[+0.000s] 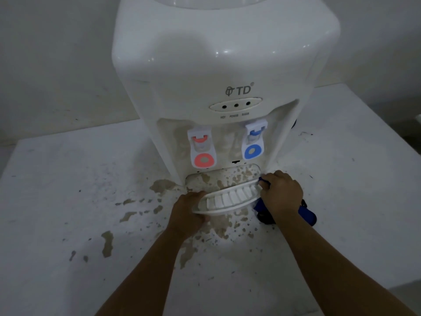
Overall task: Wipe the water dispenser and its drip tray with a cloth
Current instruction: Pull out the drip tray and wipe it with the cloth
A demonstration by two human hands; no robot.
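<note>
A white water dispenser [225, 71] is standing on a white table [68, 201] whose top is showing brown stains and flaking patches in front of the machine. The person's 2 hands are holding the white slotted drip tray [227, 200], which is sitting pulled out from the stained recess at the dispenser's base, its right end tilted higher. The left hand [188, 213] is curling its fingers round the tray's left end. The right hand [281, 192] is gripping the tray's right end while also clutching a blue cloth [306, 214], which is bunching out beneath the palm and wrist. Above the tray, a red tap [203, 151] and a blue tap [254, 144] are projecting from the front panel.
</note>
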